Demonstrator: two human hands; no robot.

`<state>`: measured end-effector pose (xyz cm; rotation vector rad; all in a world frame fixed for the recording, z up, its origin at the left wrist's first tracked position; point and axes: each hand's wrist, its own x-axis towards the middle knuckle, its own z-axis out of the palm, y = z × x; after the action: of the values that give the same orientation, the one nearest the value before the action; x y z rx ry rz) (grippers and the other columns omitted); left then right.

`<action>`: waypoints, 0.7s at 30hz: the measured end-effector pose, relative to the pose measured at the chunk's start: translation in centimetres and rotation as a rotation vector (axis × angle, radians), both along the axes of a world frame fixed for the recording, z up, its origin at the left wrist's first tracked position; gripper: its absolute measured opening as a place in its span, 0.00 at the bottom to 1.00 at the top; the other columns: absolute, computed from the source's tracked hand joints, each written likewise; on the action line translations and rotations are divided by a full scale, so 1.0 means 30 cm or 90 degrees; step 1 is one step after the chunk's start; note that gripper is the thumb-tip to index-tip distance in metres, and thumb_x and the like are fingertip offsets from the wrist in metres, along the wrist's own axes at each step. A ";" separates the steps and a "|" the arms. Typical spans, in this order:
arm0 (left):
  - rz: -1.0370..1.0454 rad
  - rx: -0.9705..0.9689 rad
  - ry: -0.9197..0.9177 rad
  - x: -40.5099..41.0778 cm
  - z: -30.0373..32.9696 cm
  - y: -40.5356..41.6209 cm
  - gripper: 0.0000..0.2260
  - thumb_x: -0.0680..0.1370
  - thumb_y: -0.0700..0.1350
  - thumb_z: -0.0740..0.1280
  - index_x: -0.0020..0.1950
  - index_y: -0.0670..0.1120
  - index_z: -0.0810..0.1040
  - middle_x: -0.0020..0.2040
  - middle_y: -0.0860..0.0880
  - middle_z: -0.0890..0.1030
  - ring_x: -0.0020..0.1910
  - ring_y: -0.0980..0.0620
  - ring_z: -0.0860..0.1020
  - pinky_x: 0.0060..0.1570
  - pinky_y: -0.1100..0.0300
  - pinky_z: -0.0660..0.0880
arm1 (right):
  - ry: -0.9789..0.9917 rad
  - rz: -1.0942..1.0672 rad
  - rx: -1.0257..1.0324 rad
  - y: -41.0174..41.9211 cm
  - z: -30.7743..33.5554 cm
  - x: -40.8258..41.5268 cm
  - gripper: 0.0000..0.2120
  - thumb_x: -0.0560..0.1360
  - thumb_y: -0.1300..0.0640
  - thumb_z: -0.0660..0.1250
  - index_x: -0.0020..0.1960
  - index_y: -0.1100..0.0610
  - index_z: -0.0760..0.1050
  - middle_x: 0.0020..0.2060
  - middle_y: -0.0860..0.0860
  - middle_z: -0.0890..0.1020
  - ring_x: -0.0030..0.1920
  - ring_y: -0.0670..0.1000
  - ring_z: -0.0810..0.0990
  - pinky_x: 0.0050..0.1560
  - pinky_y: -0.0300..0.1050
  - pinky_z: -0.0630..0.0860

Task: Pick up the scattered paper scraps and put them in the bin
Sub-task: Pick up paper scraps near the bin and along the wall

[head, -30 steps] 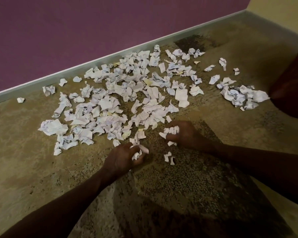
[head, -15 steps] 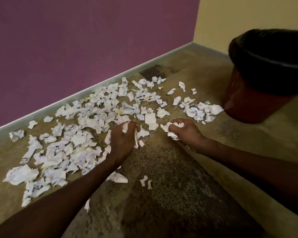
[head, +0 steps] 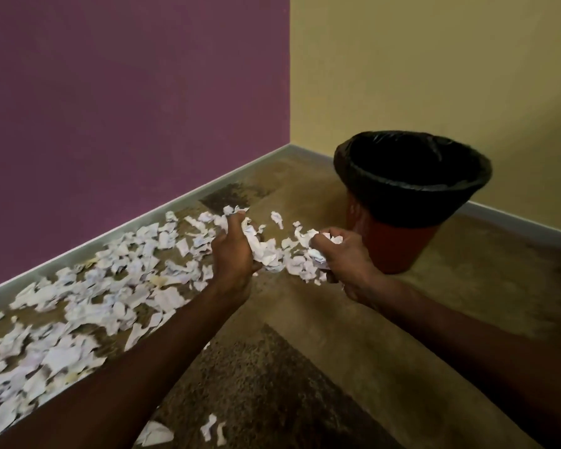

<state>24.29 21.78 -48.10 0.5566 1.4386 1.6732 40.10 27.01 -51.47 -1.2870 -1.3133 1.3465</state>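
Item one: our left hand (head: 232, 254), raised above the floor, fingers curled tight round a wad of white paper scraps (head: 256, 246) that spills out past the thumb.

Item two: our right hand (head: 340, 257), held level with the left and just beside it, fingers closed on a second bunch of scraps (head: 316, 254); crumpled ends show above the knuckles and below the palm.

Item three: the bin (head: 402, 202), a red-brown tub lined with a black bag (head: 412, 181) folded over its rim. It stands upright on the floor near the room's corner, just beyond our right hand. We cannot see any contents from this angle.

Item four: the loose scraps (head: 117, 293), many pieces, torn and crumpled, lying in a broad band along the foot of the purple wall (head: 127, 102), left of our left forearm. A few stray pieces (head: 212, 427) lie apart near the lower edge of the view.

Item five: the floor covering, a brown carpet (head: 353, 335) with darker speckled patches.

Item six: the yellow wall (head: 434, 66), meeting the purple one behind the bin, with a pale skirting board (head: 143, 222) running along both.
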 end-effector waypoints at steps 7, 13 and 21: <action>-0.097 0.096 -0.040 0.205 0.213 0.266 0.13 0.77 0.54 0.63 0.38 0.46 0.76 0.31 0.47 0.77 0.29 0.48 0.78 0.30 0.58 0.74 | 0.070 -0.193 0.149 0.256 0.281 0.150 0.16 0.72 0.55 0.70 0.28 0.53 0.71 0.23 0.46 0.72 0.25 0.48 0.70 0.26 0.38 0.64; -0.143 0.141 -0.087 0.411 0.365 0.546 0.15 0.74 0.53 0.64 0.33 0.44 0.74 0.30 0.44 0.73 0.24 0.48 0.70 0.27 0.60 0.66 | 0.027 -0.349 0.119 0.524 0.411 0.303 0.14 0.69 0.51 0.69 0.31 0.57 0.70 0.27 0.51 0.71 0.24 0.51 0.67 0.25 0.37 0.61; -0.432 -0.095 0.069 0.570 0.259 0.827 0.34 0.64 0.64 0.73 0.61 0.42 0.77 0.57 0.39 0.81 0.55 0.39 0.80 0.52 0.46 0.78 | 0.044 -0.290 -0.084 0.815 0.272 0.470 0.28 0.71 0.41 0.55 0.63 0.56 0.75 0.54 0.56 0.81 0.52 0.60 0.80 0.54 0.54 0.76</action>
<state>41.37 46.59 -40.32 0.9359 1.2411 1.0046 54.21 51.46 -43.29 -1.5048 -0.8264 1.1525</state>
